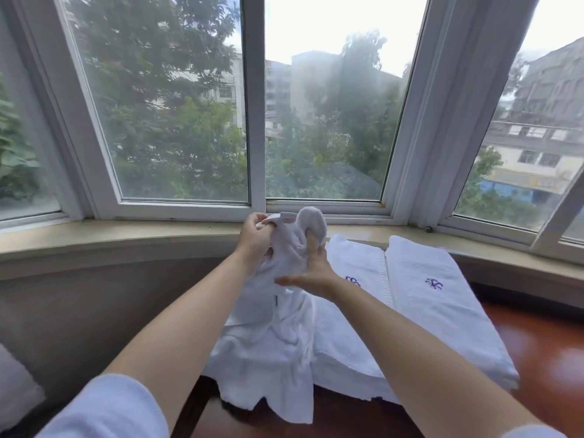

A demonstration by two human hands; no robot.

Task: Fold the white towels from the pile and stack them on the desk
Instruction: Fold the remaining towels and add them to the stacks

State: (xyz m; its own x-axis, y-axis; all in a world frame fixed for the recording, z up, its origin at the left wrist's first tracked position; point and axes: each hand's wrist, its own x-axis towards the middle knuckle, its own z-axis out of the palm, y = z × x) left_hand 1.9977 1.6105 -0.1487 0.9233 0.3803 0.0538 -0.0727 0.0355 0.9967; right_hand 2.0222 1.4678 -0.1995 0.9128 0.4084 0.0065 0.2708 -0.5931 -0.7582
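At 9 o'clock of the view, a grey plastered wall [79, 305] curves under a pale stone window sill [126, 232]. Above it stands a bay window [252, 105] with white frames; trees and grey buildings show through the glass. At 7 o'clock a light blue sleeve [107, 409] covers the upper part of the left arm.

Near the centre, the left hand [257, 237] pinches the top edge of a white towel [271, 327] between thumb and curled fingers, next to a small label with a red line. The towel is lifted and hangs down crumpled, and its lower edge lies on the desk at 6 o'clock. Just beside it, toward 1 o'clock from the left hand, the right hand [311, 270] grips a bunched fold of the same towel; the thumb is stretched out to the left and one finger presses up into the cloth, while the other fingers are hidden behind it.

At 3 o'clock from the hands, a stack of folded white towels [410, 311] lies flat on the reddish brown wooden desk [543, 349], its far end touching the sill. Two small purple embroidered marks are on the top of the stack. The hanging towel overlaps the left edge of this stack.
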